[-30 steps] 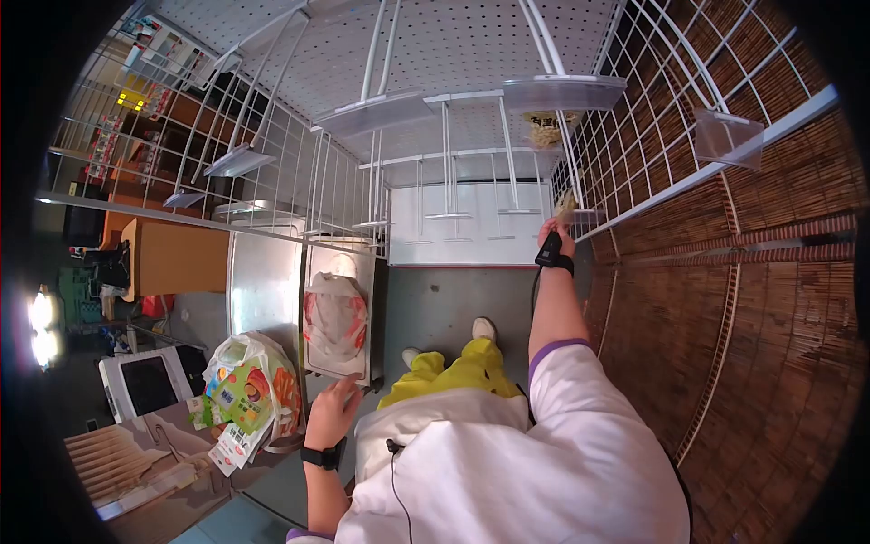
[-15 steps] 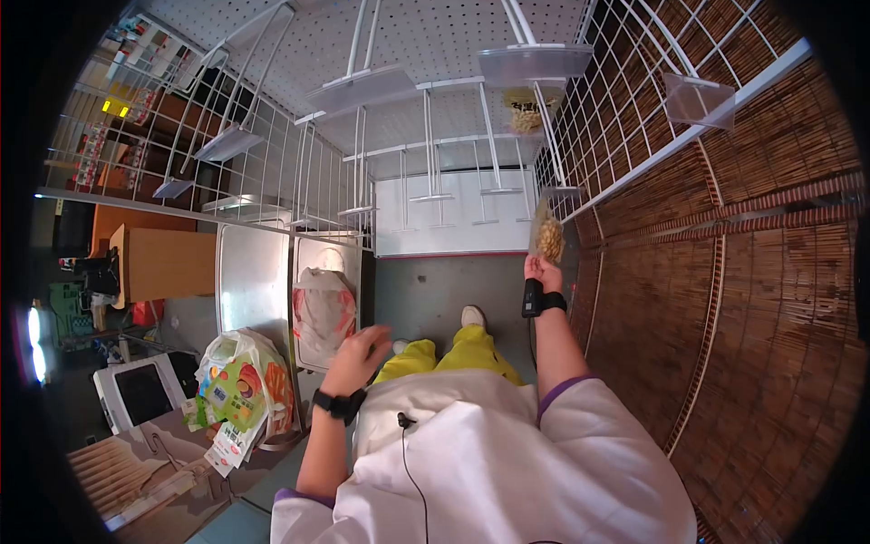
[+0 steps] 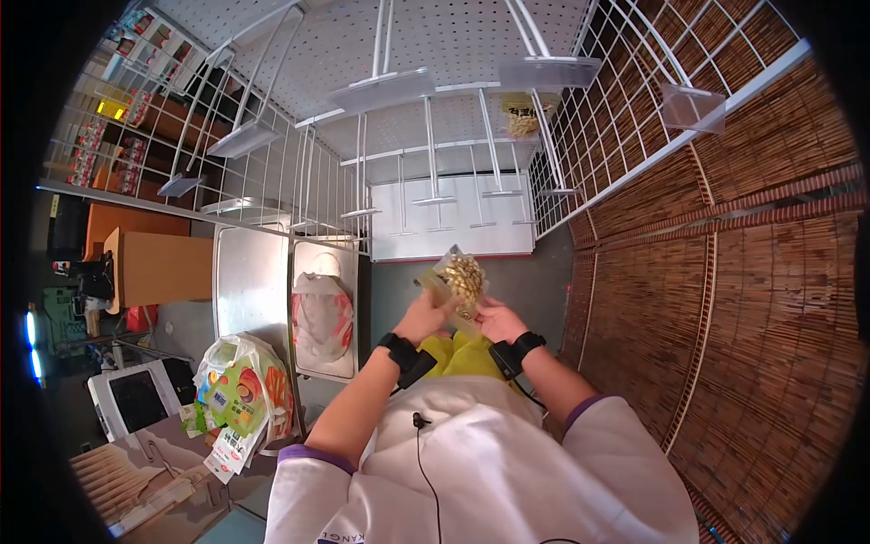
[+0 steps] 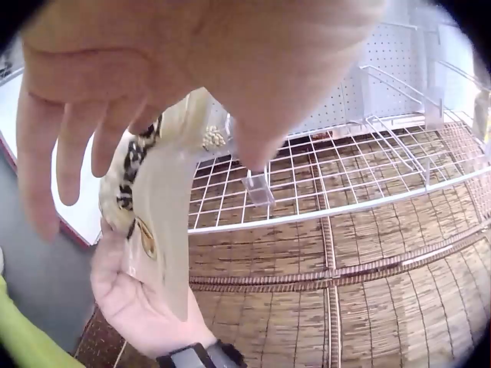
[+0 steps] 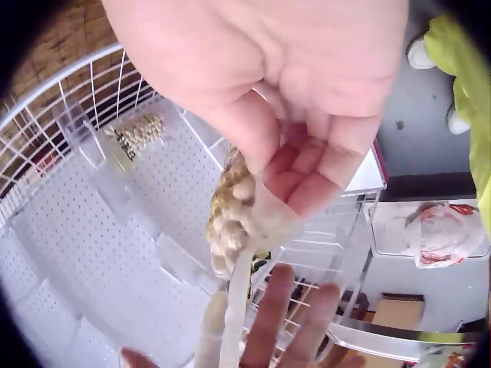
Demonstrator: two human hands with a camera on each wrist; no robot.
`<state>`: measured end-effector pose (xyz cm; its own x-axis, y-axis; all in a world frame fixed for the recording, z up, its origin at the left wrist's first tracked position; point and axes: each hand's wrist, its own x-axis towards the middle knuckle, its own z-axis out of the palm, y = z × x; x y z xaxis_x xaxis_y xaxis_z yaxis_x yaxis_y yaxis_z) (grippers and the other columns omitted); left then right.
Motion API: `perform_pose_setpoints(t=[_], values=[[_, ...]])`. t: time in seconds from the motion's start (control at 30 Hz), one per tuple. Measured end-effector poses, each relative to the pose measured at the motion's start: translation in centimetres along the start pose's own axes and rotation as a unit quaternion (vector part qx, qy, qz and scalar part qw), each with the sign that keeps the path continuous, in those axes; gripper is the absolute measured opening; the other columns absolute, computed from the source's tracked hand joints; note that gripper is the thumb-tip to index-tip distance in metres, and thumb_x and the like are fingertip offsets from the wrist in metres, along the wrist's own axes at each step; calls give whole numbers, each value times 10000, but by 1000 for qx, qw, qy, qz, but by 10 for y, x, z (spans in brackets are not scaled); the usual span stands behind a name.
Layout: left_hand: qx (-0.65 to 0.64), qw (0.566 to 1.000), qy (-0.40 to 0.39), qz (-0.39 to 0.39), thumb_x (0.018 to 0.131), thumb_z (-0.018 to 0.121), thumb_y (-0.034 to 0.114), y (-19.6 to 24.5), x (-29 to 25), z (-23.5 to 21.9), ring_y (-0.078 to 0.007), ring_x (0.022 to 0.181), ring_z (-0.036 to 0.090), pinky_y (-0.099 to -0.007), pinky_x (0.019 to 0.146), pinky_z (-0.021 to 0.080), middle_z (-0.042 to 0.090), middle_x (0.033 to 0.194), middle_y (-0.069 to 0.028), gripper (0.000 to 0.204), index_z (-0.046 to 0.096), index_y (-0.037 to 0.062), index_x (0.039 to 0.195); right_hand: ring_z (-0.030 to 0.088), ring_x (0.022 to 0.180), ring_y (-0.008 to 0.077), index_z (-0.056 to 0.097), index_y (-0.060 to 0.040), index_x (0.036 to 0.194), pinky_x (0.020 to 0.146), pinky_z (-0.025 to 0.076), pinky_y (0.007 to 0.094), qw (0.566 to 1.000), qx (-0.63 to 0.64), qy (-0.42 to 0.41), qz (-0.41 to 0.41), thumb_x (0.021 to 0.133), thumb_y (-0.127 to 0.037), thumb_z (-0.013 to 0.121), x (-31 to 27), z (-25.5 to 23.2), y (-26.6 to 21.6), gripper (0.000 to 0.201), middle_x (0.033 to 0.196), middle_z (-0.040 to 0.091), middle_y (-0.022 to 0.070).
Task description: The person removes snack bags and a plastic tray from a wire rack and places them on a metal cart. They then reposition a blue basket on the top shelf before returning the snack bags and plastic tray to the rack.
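A clear plastic bag of nuts [image 3: 466,275] is held in front of the body at waist height, its pale, lumpy contents gathered in the far part. My right hand [image 3: 501,324] pinches its edge between thumb and curled fingers, as the right wrist view shows. Beside the bag's other side is my left hand [image 3: 426,317]. In the left wrist view the left hand [image 4: 161,77] has its fingers extended and apart, thumb near the bag's flat pale end [image 4: 170,253]. Dark lettering runs down the bag there.
A similar packet [image 3: 524,122] hangs on the white rack at upper right, among wire hooks with clear label holders [image 3: 553,71]. A wire grid [image 3: 625,136] and bamboo screen [image 3: 652,299] stand right. Left are a bagged bundle [image 3: 322,317] on a tray and a full shopping bag [image 3: 240,390].
The right hand has come away from a hook at the right with the bag of nuts and carried it to the body's middle. The left hand has moved right, up beside the bag.
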<state>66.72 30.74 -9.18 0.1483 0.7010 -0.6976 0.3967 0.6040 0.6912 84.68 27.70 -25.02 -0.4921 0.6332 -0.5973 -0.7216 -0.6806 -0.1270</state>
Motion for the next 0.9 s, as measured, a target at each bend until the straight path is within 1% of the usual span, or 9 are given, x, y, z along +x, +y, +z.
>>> perform_pose_setpoints(t=[0.2, 0.3, 0.33, 0.37, 0.43, 0.57, 0.67, 0.73, 0.9], values=[[-25, 998, 35, 47, 881, 549, 174, -31, -3, -40, -295, 789, 669, -367, 516, 582, 623, 939, -206, 364, 457, -48, 1154, 611, 880, 236, 462, -63, 1151, 779, 506, 369, 995, -89, 16, 45, 886, -58, 565, -11, 46, 6, 285, 1024, 585, 112], [57, 995, 28, 82, 859, 539, 139, -24, -13, -72, -334, 765, 664, -408, 567, 569, 636, 839, -218, 305, 492, -43, 1099, 619, 801, 190, 503, -36, 1097, 673, 519, 290, 944, -312, 85, 60, 897, -74, 552, -12, 67, -5, 209, 958, 606, 95], [219, 961, 66, 154, 852, 538, 137, -31, -14, -82, -351, 761, 652, -433, 601, 550, 638, 820, -220, 280, 513, -31, 1075, 614, 771, 174, 507, -41, 1098, 658, 516, 279, 916, -380, 103, -74, 902, -78, 543, -9, 63, -16, 202, 900, 605, 83], [373, 896, 104, 218, 846, 537, 135, -40, -18, -93, -369, 757, 639, -458, 636, 530, 640, 800, -221, 257, 533, -18, 1052, 609, 741, 159, 511, -46, 1099, 644, 514, 267, 867, -440, 118, -203, 907, -82, 534, -7, 59, -27, 196, 842, 603, 71], [381, 884, 118, 243, 834, 540, 157, -57, -28, -114, -387, 754, 614, -489, 680, 489, 633, 784, -221, 224, 562, 14, 1005, 591, 683, 126, 539, -60, 1089, 615, 496, 243, 763, -512, 153, -364, 922, -89, 506, -16, 84, -71, 173, 772, 586, 46], [435, 875, 120, 175, 807, 547, 156, -108, -49, -152, -382, 739, 611, -487, 668, 484, 630, 766, -199, 204, 564, 38, 973, 615, 817, 301, 589, -14, 990, 709, 485, 377, 452, -700, 244, -496, 876, -43, 507, -45, 180, -153, 144, 884, 622, 141], [474, 862, 129, 124, 833, 520, 180, -162, -66, -165, -356, 721, 628, -485, 628, 498, 634, 735, -171, 154, 583, 63, 911, 580, 915, 347, 593, -19, 1005, 779, 478, 399, 346, -777, 174, -496, 852, -44, 518, -38, 227, -196, 172, 991, 608, 160], [472, 867, 133, 90, 827, 511, 170, -199, -78, -168, -359, 718, 628, -486, 634, 500, 635, 735, -168, 148, 584, 64, 899, 565, 962, 341, 594, -13, 1017, 807, 479, 422, 232, -847, 139, -457, 839, -30, 480, -19, 239, -220, 213, 1074, 584, 156], [392, 904, 166, -38, 824, 504, 183, -234, -124, -151, -378, 766, 623, -496, 670, 498, 641, 778, -190, 181, 600, 71, 930, 554, 1013, 345, 604, -21, 1035, 852, 479, 415, 115, -930, 104, -334, 803, -9, 424, 42, 251, -274, 294, 1152, 567, 144]])
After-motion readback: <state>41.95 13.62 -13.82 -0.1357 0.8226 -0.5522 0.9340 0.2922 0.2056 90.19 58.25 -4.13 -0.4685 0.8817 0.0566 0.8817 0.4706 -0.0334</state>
